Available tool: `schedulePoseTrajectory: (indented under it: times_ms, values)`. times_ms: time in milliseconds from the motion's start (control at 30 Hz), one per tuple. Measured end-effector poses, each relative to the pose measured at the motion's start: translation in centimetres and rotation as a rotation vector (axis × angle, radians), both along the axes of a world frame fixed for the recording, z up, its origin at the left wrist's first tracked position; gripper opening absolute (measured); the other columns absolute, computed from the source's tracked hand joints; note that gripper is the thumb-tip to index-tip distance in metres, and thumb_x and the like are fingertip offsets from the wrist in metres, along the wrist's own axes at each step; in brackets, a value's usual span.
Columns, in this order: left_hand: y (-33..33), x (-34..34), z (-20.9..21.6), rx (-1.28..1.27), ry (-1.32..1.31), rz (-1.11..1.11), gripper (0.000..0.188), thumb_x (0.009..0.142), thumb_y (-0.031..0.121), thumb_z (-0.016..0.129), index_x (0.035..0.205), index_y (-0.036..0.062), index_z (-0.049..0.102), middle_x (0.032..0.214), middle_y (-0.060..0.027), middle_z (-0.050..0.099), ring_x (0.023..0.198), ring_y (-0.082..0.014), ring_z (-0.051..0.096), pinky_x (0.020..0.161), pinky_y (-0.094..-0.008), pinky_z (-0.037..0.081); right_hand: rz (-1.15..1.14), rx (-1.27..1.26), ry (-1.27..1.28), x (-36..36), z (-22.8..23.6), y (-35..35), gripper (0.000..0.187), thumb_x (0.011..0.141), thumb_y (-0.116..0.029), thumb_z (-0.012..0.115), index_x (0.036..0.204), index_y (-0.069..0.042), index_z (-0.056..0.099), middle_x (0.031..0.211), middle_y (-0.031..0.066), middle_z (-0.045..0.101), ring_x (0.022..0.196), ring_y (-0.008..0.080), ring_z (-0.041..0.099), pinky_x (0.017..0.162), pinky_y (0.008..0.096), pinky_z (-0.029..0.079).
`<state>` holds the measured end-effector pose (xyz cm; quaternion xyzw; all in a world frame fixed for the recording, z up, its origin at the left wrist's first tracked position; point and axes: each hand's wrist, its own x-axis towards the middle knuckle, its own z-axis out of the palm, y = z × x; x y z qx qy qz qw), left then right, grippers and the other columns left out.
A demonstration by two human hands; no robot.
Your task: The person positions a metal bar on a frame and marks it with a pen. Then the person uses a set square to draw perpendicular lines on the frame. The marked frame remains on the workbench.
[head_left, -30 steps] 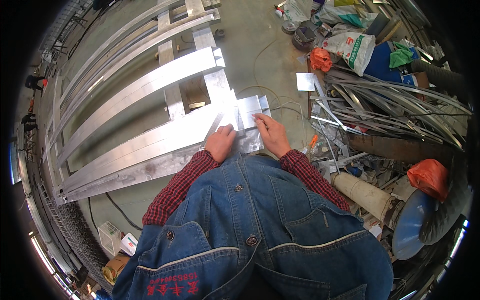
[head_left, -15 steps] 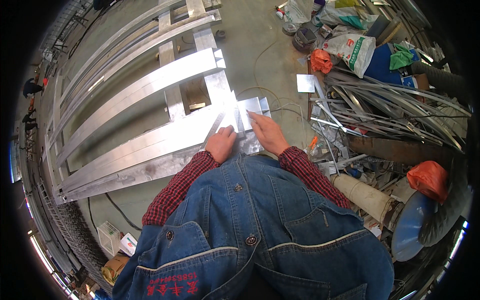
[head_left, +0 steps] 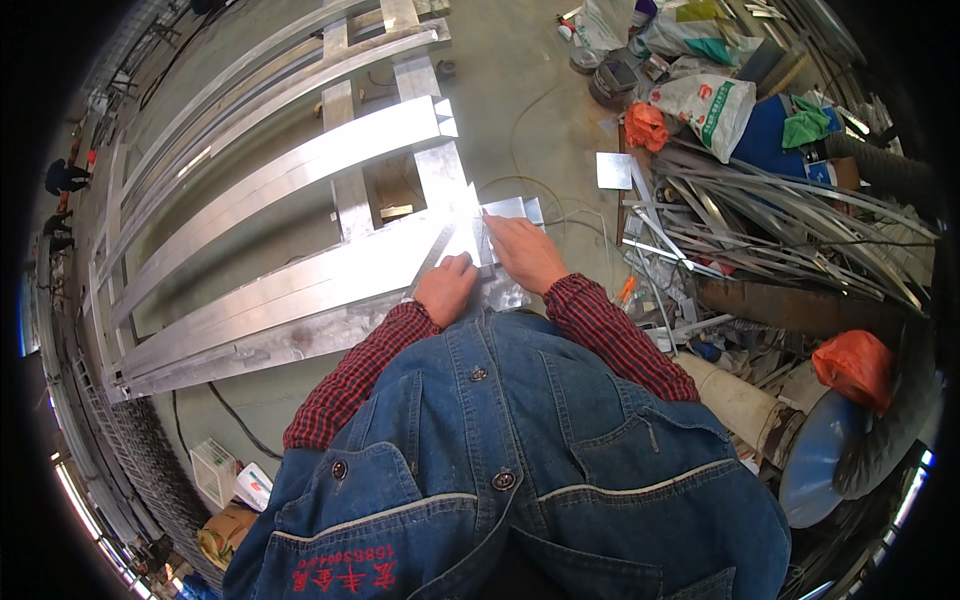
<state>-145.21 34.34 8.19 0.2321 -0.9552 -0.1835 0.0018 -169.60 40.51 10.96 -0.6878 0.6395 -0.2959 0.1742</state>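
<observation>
On my feed, the rectangular metal tube (head_left: 310,278) runs from lower left to frame centre. There my left hand (head_left: 445,287) has curled fingers, my right hand (head_left: 525,252) extended ones; whether either grips, I can't tell.

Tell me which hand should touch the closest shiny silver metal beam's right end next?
Probably the bare right hand: it's nearer that beam's right end, while the left hand lies farther left.

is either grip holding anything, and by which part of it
Cannot be told: the left grip rests on a bright metal beam beside a grey strip, the right grip near the beam's end; no clear hold.
</observation>
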Motion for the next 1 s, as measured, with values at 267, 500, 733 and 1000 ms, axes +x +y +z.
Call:
schedulePoseTrajectory:
  times_ms: [267,500,733,1000]
  values:
    - [0.0,0.0,0.1,0.005,0.003,-0.008,0.04,0.088,0.01,0.075,0.127,0.0044,0.066,0.141,-0.0136,0.064,0.124,-0.0359,0.069,0.096,-0.0462,0.064,0.006,0.011,0.095,0.3,-0.2,-1.2,0.042,0.108,-0.016,0.064,0.147,-0.002,0.067,0.138,0.0135,0.077,0.122,0.0356,0.071,0.103,0.0494,0.058]
    - [0.1,-0.2,0.6,-0.039,0.128,-0.006,0.02,0.093,0.01,0.068,0.112,0.0033,0.066,0.124,-0.0152,0.064,0.114,-0.0361,0.068,0.09,-0.0464,0.063,0.027,0.063,0.052,0.2,-0.1,-0.2,0.042,0.109,-0.018,0.065,0.147,-0.002,0.068,0.137,0.0149,0.078,0.122,0.0368,0.071,0.102,0.0508,0.059]
    - [0.2,-0.2,0.6,-0.027,0.095,0.006,0.028,0.092,0.01,0.072,0.119,0.0047,0.067,0.132,-0.0126,0.065,0.118,-0.0344,0.07,0.092,-0.0456,0.064,0.085,0.225,-0.057,0.0,2.4,5.9,0.038,0.111,-0.024,0.067,0.144,-0.006,0.072,0.13,0.0182,0.079,0.12,0.04,0.072,0.1,0.0533,0.06]
    - [0.3,1.0,-0.5,-0.043,0.064,0.06,0.029,0.097,0.014,0.076,0.123,0.0067,0.068,0.135,-0.0083,0.066,0.12,-0.032,0.071,0.092,-0.0447,0.064,-0.103,0.303,-0.377,0.6,2.7,8.5,0.029,0.114,-0.025,0.066,0.124,-0.001,0.079,0.114,0.0234,0.079,0.107,0.0442,0.075,0.094,0.0503,0.059]
